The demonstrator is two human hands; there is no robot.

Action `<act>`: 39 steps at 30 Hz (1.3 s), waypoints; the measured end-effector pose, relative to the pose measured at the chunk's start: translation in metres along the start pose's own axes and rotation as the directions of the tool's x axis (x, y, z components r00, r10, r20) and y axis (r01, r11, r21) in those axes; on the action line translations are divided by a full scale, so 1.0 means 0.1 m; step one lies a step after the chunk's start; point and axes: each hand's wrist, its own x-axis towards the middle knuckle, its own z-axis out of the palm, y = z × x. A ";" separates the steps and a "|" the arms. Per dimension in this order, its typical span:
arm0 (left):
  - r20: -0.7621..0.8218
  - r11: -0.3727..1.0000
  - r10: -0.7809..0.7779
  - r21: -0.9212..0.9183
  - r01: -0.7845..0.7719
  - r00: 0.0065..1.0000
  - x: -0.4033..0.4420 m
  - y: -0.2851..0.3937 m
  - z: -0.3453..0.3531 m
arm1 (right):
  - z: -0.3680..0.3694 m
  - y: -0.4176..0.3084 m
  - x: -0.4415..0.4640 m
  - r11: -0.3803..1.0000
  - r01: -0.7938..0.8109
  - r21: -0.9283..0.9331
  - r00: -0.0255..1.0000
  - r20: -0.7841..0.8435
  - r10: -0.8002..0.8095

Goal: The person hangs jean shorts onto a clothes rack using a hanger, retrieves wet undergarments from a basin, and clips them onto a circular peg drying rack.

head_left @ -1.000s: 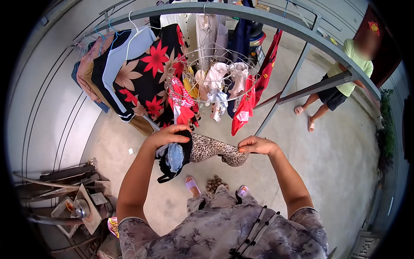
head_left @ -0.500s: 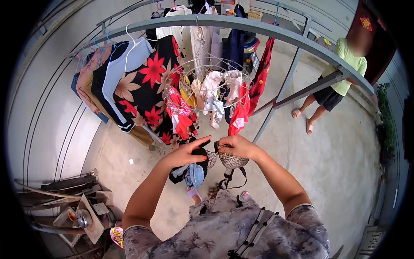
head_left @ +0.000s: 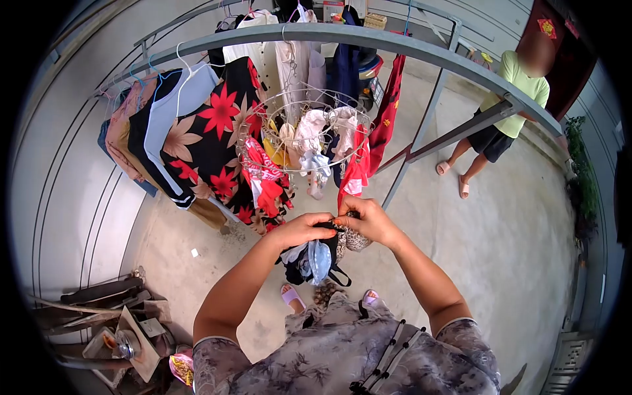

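Both hands meet in front of my body, below a round wire drying rack [head_left: 304, 168] hung with small laundry. My right hand [head_left: 367, 221] is closed on a leopard-print bra [head_left: 357, 241], pinching its upper edge. My left hand [head_left: 304, 229] is closed over a bundle of black cloth, with a light-blue garment [head_left: 319, 259] hanging beneath it. A black strap dangles below the bundle. The fingertips of the two hands nearly touch at the bra's dark edge. Exactly where one piece of cloth ends and another begins is hidden by the fingers.
A grey metal frame [head_left: 388, 41] crosses above, carrying clothes on hangers, including a black floral garment [head_left: 220, 131]. A person [head_left: 503, 105] in a light-green top stands at the right. Scrap wood [head_left: 105, 284] is piled at lower left.
My left hand has moved right and its spread fingers have closed on the cloth. The leopard-print bra has folded in beside the bundle. The view has shifted slightly.
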 end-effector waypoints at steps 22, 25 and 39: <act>0.023 0.894 0.084 0.440 -0.086 0.996 -0.34 0.46 -0.23 | -0.17 0.13 0.54 0.726 -0.192 0.660 0.980 0.167 0.107; 0.017 0.855 0.115 0.508 -0.107 0.993 -0.37 0.53 -0.24 | -0.04 0.25 0.55 0.701 -0.124 0.703 0.987 0.159 0.016; 0.020 0.866 0.081 0.493 -0.080 0.997 -0.54 0.69 -0.33 | 0.12 0.18 0.53 0.703 -0.110 0.703 0.984 0.176 -0.022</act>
